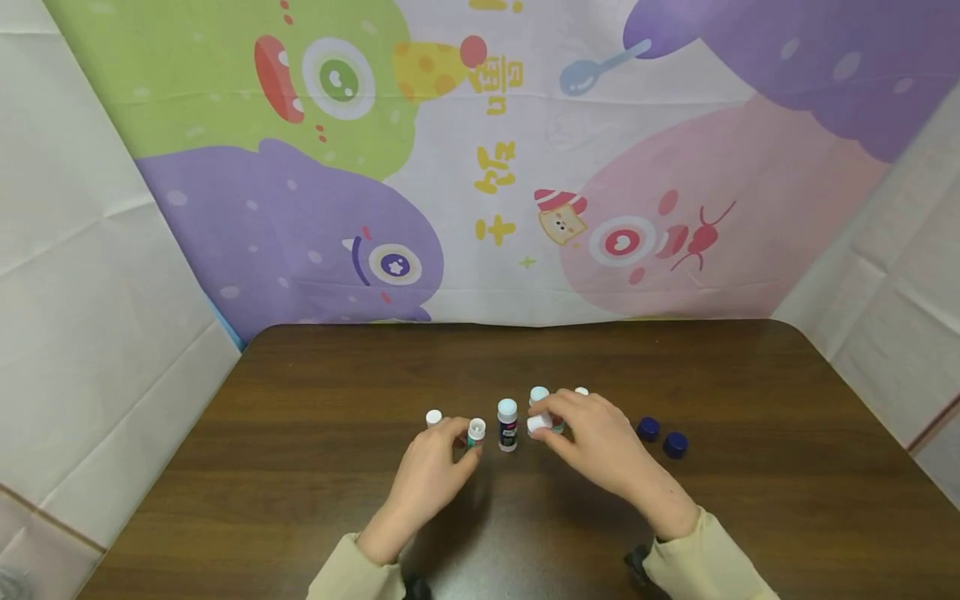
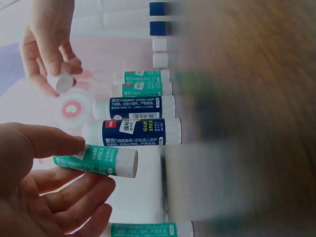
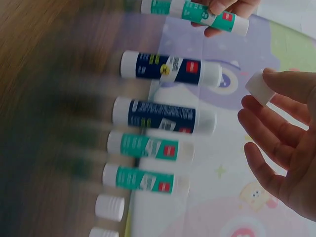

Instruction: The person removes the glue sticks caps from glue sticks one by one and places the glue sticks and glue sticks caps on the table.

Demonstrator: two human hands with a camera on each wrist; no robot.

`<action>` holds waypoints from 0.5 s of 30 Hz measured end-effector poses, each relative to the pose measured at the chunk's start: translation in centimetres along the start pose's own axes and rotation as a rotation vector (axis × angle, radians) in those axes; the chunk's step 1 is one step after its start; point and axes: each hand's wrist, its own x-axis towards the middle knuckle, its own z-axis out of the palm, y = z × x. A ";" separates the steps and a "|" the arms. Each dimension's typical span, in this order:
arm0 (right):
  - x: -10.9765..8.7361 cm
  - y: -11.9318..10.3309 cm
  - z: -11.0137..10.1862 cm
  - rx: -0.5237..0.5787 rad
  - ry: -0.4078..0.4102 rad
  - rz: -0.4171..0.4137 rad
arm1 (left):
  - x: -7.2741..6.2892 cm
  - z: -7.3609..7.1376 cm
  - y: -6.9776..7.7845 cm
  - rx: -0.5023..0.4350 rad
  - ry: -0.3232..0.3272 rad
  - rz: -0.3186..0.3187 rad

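Observation:
Between thumb and fingers my left hand holds a green glue stick, lifted off the table, its white top uncapped in the head view. My right hand pinches a white cap, apart from that stick. Standing between the hands is a navy glue stick. A second navy glue stick and two green glue sticks continue the row, partly hidden behind my right hand in the head view. Beyond my left hand stands another green glue stick, only its white top showing in the head view.
Two dark blue caps lie on the brown table to the right of my right hand. Two white caps sit between them and the row of sticks. A cartoon-print cloth hangs behind the table's far edge.

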 end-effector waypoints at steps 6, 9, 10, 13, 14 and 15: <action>-0.8 1.6 -0.5 0.014 -0.030 0.110 | 0.8 0.9 0.1 -0.019 0.015 -0.024; -1.1 2.4 -0.5 0.011 -0.049 0.164 | 1.0 1.5 0.1 -0.017 0.041 -0.040; -1.2 2.7 -0.5 0.009 -0.061 0.183 | 1.0 1.7 0.1 -0.016 0.051 -0.044; -1.5 3.4 -0.4 -0.020 -0.113 0.228 | 1.1 2.2 0.1 -0.019 0.071 -0.072; -1.5 3.6 -0.3 -0.030 -0.131 0.244 | 1.2 2.3 0.0 -0.018 0.074 -0.081; -1.6 3.8 -0.3 -0.036 -0.150 0.260 | 1.2 2.4 0.0 -0.019 0.075 -0.093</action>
